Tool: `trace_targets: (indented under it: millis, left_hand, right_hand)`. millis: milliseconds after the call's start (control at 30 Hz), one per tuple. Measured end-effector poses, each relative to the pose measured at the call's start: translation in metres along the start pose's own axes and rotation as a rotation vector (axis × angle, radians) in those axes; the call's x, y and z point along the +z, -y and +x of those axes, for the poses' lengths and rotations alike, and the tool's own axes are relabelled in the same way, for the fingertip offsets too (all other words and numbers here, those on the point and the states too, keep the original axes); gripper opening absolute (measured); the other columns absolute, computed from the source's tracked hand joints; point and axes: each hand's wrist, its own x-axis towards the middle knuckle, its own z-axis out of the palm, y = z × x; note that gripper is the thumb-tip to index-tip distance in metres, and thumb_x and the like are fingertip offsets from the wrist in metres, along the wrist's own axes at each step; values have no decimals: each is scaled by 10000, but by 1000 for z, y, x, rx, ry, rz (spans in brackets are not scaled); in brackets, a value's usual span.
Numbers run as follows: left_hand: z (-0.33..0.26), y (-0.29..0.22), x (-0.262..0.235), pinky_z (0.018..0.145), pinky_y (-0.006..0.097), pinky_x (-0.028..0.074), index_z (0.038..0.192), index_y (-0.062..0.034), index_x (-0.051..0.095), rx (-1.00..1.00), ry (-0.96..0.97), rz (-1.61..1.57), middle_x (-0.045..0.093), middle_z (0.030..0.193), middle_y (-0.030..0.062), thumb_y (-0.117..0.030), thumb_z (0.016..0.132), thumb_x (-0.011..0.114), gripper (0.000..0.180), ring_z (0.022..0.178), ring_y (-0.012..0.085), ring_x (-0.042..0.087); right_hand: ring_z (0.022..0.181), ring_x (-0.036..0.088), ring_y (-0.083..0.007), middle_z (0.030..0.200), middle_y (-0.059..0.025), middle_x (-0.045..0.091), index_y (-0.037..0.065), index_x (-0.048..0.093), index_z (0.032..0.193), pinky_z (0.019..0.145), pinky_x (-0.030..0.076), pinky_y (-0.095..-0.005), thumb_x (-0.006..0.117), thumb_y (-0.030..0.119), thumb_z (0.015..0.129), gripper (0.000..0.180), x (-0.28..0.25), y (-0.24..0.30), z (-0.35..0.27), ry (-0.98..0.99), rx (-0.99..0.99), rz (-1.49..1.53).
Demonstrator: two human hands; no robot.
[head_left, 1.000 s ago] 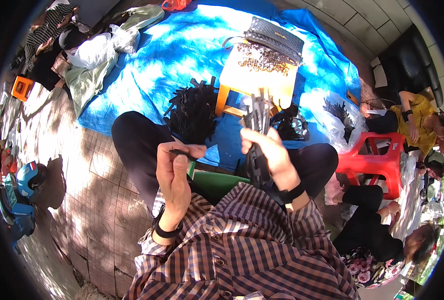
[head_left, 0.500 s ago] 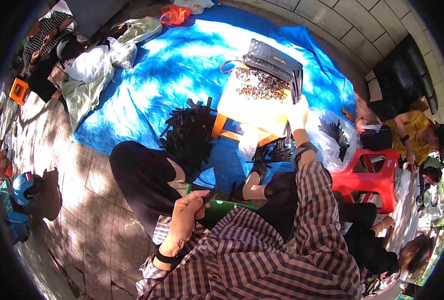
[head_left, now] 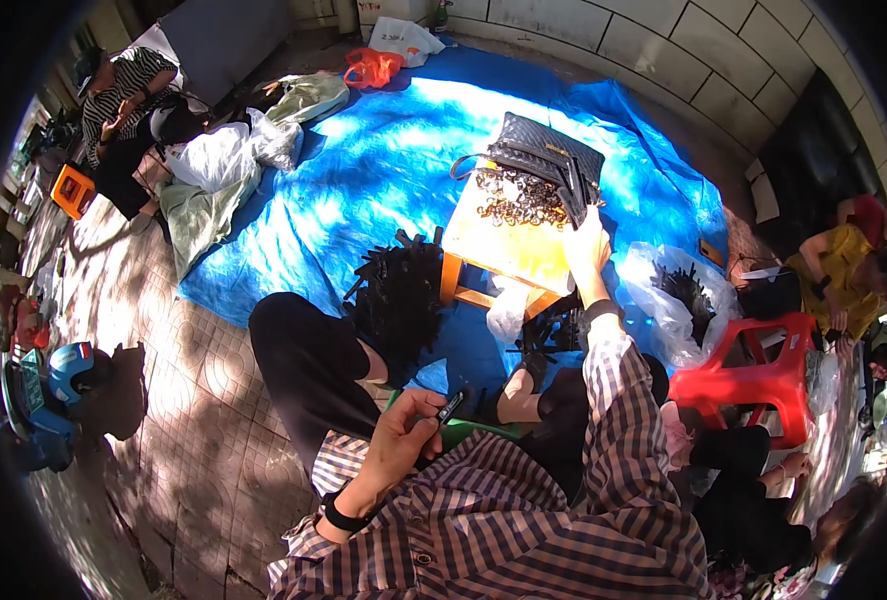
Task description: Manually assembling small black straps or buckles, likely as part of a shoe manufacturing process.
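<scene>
Left hand (head_left: 406,438): near, thumb and fingers clamped on a small, dark, slim piece (head_left: 451,407). Right hand (head_left: 589,245): farther off, at the right edge of a small yellow-orange wooden tabletop (head_left: 504,243), closed on a bundle of long, flat black strips (head_left: 573,200). Far part of the tabletop: a scatter of small, dark, curled pieces (head_left: 514,198); a black, textured, flat pouch (head_left: 544,146) just behind. Left of the tabletop: a heap of black strips (head_left: 394,300) on a crinkled blue plastic sheet (head_left: 304,200). Right: a red plastic stool (head_left: 724,388).
</scene>
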Motion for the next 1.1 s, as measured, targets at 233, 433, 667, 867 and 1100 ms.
trace_targets:
  millis: [233,433,667,867,1100]
  left_hand:
    - [2,-14,4,573,222,442,1108,-23,546,69,-163,-94,497,868,7,40,885,499,237,670,96,549]
    - [6,-8,4,597,208,443,1078,0,558,68,-150,-70,526,804,0,15,896,523,186,672,80,544]
    - [-5,-7,0,563,198,441,1065,9,569,39,-72,-90,547,794,13,23,899,523,173,635,71,555]
    - [-9,-6,-7,563,197,436,1028,2,570,0,59,-158,570,802,14,42,890,525,150,632,67,548]
    - [-5,-7,-19,545,184,414,994,-7,574,6,-7,-64,575,796,7,61,882,514,144,616,53,532]
  right_hand:
    - [693,608,-159,800,-49,648,-4,590,939,659,496,-287,694,96,757,232,-40,10,-74,421,-167,773]
    - [565,547,-93,775,-40,608,-8,580,978,524,457,-228,709,18,750,264,-99,64,-183,963,50,968]
    - [611,549,-86,790,-42,606,-7,574,947,571,461,-228,702,2,754,231,-98,69,-201,1045,70,881]
    - [610,526,-74,732,-21,571,-7,580,940,552,416,-222,698,57,780,209,-92,67,-216,1170,60,653]
    - [589,511,-99,706,-34,554,-27,574,953,545,404,-240,666,-19,777,199,-97,60,-227,1225,207,954]
